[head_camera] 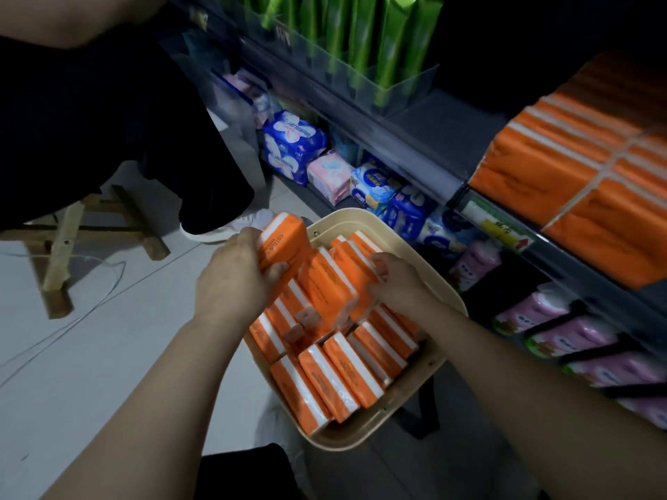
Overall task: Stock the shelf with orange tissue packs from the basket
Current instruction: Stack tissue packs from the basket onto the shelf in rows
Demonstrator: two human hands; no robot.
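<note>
Beside shelf point(444, 117), at floor level: beige basket point(346, 212) sits on tiled floor point(108, 355), holding orange tissue packs point(335, 377), most on edge in rows.

L hand point(234, 272): fingers curled round single pack point(285, 241), held tilted above basket's far-left rim.
R hand point(397, 279): fingers curled on right end of bundle point(335, 283) of approx. 2–3 packs, exact no. unclear. Bundle is raised over basket centre, leaning, just beside single pack. Both forearms reach in from near side.

Shelf, right side: stacked orange stock point(563, 175) already in place, front edge at shelf lip; bare shelf surface to its left.
Tier above: green packs point(361, 37) upright in clear bin.
Lower tiers: blue packs point(292, 138) and pink packs point(577, 337), labels too blurred to read.

Left of basket: 2nd person's dark trouser leg point(144, 138), white shoe point(231, 225) near basket rim, wooden stool point(68, 229), thin white cable point(90, 308) on floor.
</note>
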